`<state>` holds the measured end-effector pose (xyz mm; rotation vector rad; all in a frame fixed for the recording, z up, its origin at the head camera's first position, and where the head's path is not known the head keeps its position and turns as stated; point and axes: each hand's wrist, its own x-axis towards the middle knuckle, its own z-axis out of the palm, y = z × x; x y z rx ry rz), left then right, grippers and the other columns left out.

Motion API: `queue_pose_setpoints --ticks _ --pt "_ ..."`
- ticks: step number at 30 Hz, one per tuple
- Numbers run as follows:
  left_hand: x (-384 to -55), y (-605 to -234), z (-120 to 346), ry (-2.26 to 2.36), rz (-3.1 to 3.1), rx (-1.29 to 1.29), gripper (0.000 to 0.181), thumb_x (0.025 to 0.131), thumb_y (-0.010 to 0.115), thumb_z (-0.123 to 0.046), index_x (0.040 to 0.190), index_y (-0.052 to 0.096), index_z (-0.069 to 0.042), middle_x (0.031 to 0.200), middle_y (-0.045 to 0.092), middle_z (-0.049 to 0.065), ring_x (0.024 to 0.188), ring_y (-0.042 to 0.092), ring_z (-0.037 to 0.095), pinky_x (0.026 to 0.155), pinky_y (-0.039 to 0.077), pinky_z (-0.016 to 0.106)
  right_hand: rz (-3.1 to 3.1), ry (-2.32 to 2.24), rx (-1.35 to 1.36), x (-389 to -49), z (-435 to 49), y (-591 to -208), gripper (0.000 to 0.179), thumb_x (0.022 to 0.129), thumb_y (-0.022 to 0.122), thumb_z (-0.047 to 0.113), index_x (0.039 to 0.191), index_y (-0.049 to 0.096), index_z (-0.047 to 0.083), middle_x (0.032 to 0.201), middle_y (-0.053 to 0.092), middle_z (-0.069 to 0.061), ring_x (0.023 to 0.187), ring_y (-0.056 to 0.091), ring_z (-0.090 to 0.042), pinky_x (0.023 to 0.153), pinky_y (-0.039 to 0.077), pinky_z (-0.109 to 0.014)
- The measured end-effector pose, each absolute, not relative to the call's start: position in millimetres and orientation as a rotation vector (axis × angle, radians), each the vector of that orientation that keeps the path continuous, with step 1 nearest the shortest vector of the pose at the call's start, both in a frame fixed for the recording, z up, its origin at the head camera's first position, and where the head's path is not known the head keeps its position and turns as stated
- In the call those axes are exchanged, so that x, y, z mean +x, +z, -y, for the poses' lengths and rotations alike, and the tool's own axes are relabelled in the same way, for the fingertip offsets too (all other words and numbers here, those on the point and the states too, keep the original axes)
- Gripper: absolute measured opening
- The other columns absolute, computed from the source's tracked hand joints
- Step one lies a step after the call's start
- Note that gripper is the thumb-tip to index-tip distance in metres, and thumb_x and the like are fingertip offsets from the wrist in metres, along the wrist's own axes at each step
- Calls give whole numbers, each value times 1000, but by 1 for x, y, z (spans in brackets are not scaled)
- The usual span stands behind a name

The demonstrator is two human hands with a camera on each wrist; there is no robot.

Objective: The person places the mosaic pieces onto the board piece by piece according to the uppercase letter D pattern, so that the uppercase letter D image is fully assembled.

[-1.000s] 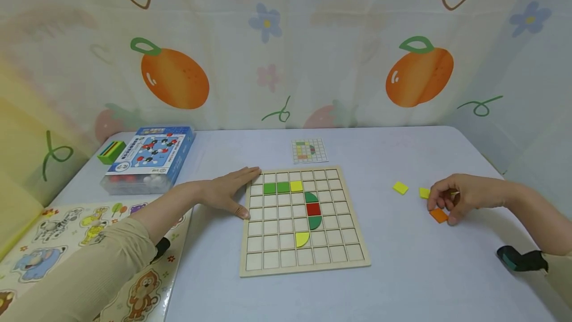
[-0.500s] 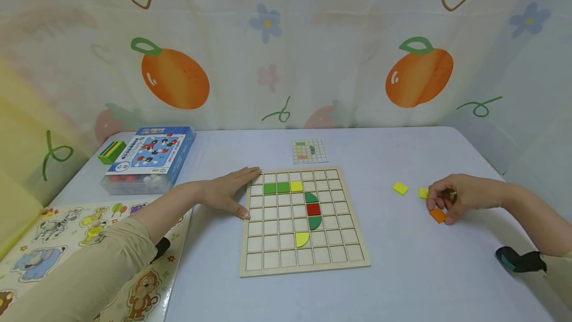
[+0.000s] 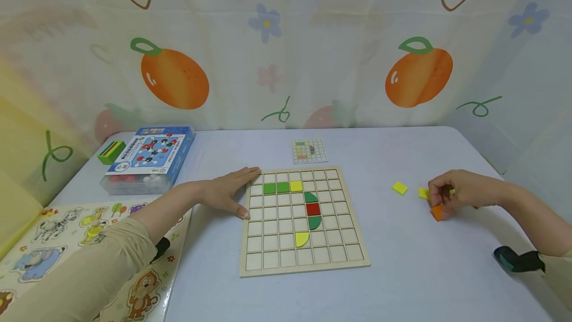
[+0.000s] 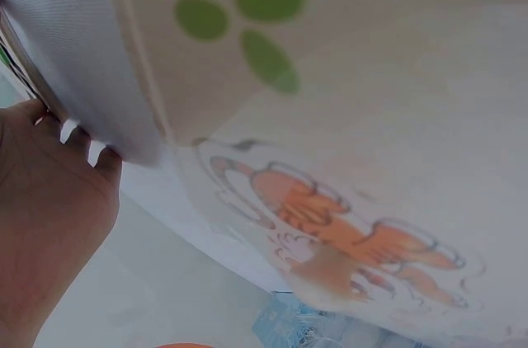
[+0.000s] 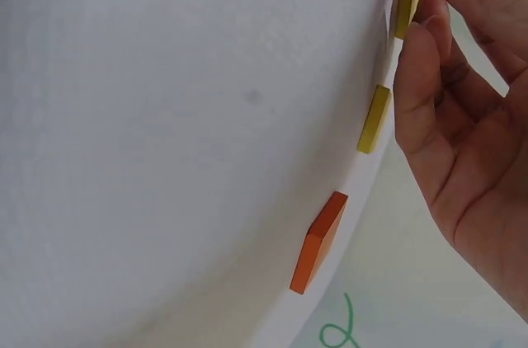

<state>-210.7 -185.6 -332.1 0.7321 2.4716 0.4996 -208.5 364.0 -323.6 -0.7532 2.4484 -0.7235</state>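
On the white table lies a wooden grid board (image 3: 305, 268) with two light-green squares (image 3: 276, 188), a yellow square (image 3: 296, 186), a red square (image 3: 313, 209), two dark-green rounded pieces (image 3: 315, 222) and a yellow rounded piece (image 3: 302, 239) in its cells. My left hand (image 3: 225, 194) spreads its fingers against the board's left edge. To the right, my right hand (image 3: 466, 189) pinches an orange tile (image 3: 437, 212) between thumb and fingers. Near it lie loose yellow tiles (image 3: 399, 188). Another orange tile (image 5: 320, 242) shows in the right wrist view, mostly hidden behind the hand in the head view.
Behind the board is a small printed grid card (image 3: 309, 151). At back left stand a blue-and-clear box (image 3: 149, 158) and a green block (image 3: 111, 153). An animal picture sheet (image 3: 152, 262) lies under the left forearm. A printed curtain (image 3: 313, 63) hangs behind the table.
The orange tile at my right fingertips has shifted slightly and tipped up in the pinch, as the hand moved a little left. My left hand and the board stay put.
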Motion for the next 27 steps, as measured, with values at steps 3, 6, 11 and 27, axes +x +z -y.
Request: queue_pose_setpoints --ticks 3,6,11,27 --pt "-211 -332 185 496 -2472 730 112 82 78 -43 159 7 -5 168 3 17 155 -3 43 125 7 61 -2451 -707 -769 -209 -360 -321 19 75 80 12 80 61 15 77 61 4 71 56 -9 62 45 -21" --pt "-211 -332 185 496 -2470 725 112 82 78 -43 159 6 -5 168 3 17 155 -3 43 125 7 61 -2448 -700 -766 -209 -352 -318 20 76 80 15 78 61 15 75 61 6 73 57 -9 63 46 -21" --pt "-211 -332 186 505 -2465 724 112 81 78 -42 159 6 -5 168 3 17 155 -3 43 125 7 62 -2433 -724 -744 -208 -327 -310 21 76 81 18 80 60 14 77 62 4 76 59 -11 65 49 -23" --pt "-211 -333 186 487 -2476 730 113 82 78 -44 159 6 -6 168 3 17 155 -2 43 125 8 62 -2412 -829 -944 -208 -217 -301 16 80 81 19 90 69 23 79 64 6 77 57 -12 68 51 -20"
